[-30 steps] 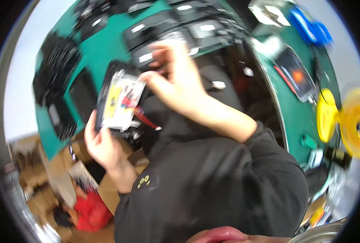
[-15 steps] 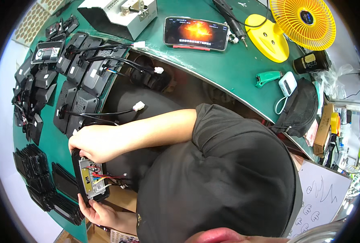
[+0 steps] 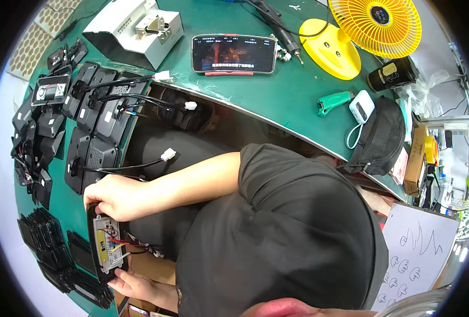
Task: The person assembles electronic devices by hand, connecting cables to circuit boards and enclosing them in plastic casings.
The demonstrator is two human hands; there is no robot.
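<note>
Between my two hands is a black, flat rectangular electronic housing (image 3: 93, 244), its inner side turned up. Inside it sits a silver metal frame with a yellowish strip, and red, yellow and white wires (image 3: 119, 242) run out toward my lap. My right hand (image 3: 119, 198) grips the upper end in the picture, fingers bent over the edge. My left hand (image 3: 133, 285) holds the lower end, its thumb on the rim. The fingers under the housing are mostly hidden. Just above my right hand lie finished-looking black housings (image 3: 100, 150) with cables and white plugs (image 3: 168, 154).
Stacks of thin black panels (image 3: 40, 232) stand on the green table beside the housing. A heap of black units (image 3: 47, 124) lies farther left. Along the far table are a white-and-black box (image 3: 129, 29), a phone (image 3: 233, 54), an electric screwdriver (image 3: 282, 31) and a yellow fan (image 3: 374, 24).
My view has shifted, so the table things sit farther left. Both hands keep hold of the housing, which now appears slightly lower and farther left. The phone's picture has changed.
</note>
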